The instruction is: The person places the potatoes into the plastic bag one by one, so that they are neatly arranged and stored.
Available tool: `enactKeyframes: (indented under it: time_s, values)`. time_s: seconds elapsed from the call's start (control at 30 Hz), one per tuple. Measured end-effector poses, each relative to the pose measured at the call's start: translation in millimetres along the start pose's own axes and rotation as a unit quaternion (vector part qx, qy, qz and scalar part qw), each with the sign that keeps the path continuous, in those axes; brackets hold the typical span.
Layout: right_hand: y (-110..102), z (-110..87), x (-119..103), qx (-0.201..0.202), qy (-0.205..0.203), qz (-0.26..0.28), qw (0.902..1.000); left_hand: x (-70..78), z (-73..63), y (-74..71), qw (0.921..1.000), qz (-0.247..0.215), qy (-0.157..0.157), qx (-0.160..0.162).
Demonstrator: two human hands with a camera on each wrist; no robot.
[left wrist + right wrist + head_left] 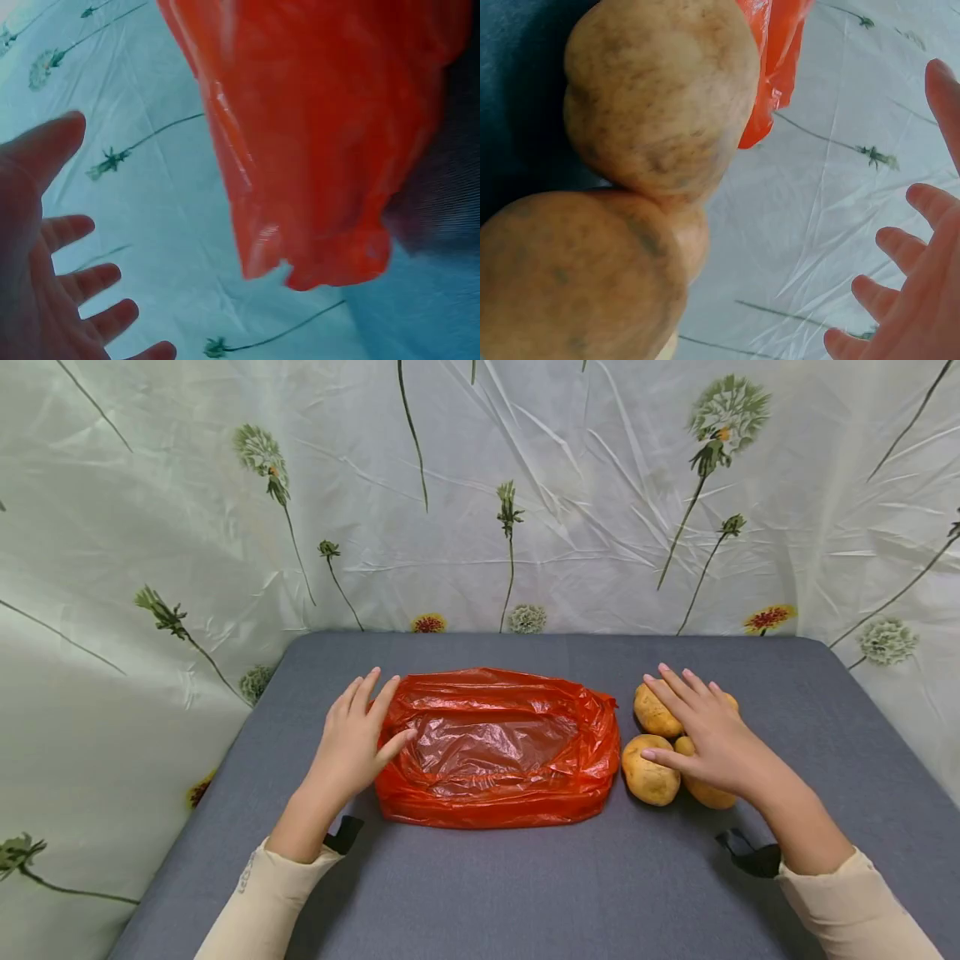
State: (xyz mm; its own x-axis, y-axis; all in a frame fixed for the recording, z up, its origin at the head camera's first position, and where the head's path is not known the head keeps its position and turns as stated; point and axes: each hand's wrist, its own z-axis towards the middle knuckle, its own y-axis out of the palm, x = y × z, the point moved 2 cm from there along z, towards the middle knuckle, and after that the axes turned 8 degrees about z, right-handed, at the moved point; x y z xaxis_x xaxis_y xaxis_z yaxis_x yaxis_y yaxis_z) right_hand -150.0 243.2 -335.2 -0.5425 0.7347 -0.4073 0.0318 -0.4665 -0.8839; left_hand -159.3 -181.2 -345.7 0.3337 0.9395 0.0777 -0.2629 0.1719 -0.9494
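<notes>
Potatoes (pixel 651 770) lie just right of the bag (pixel 495 768), under the right hand (pixel 705 731)

A grey worktop (pixel 480 893) carries everything, with a flowered cloth (pixel 442 560) hanging behind its far edge. The bag, red and thin, sits near the middle of the worktop, its gaping mouth facing up and its long axis running left to right. One short end points toward the left hand (pixel 352 735), the other toward the potatoes. That is the relation that matters: the potatoes cluster right beside the bag's right end, so any path from them into its mouth looks to be a short one leftward. At least four show, bunched together; the hand hides part of the group. Whether the front-left one touches the bag is hard to tell.

The right hand is clearly nearer the potatoes, the left nearer the bag. The right forearm slants in from the near right, back of the hand up, fingers spread toward the far left, thumb above the front-left potato. The right wrist view shows its fingers apart from the potatoes; this grip holds nothing. The left hand mirrors it at the bag's left end, fingers spread toward the far edge, thumb pointing over the rim. The left wrist view shows it clear of the plastic, its grip likewise without a load. Each wrist wears a small black band (pixel 343 835).
</notes>
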Motion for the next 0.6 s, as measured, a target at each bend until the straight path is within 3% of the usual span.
enactKeyframes:
  time_s: [0.23, 0.4, 0.6]
  values:
    - [-0.2, -12.1, 9.4, 0.021, 0.010, 0.033, 0.9992, -12.8, -8.0, 12.4, 0.9964, -0.057, -0.060, 0.014]
    - [1.9, -23.1, 17.5, 0.037, 0.009, 0.074, 0.9965, -21.6, -13.4, 21.5, 0.9892, -0.109, -0.097, -0.007]
    - [4.3, -37.5, 25.3, 0.058, 0.012, 0.116, 0.9915, -30.1, -18.0, 30.5, 0.9766, -0.182, -0.110, -0.032]
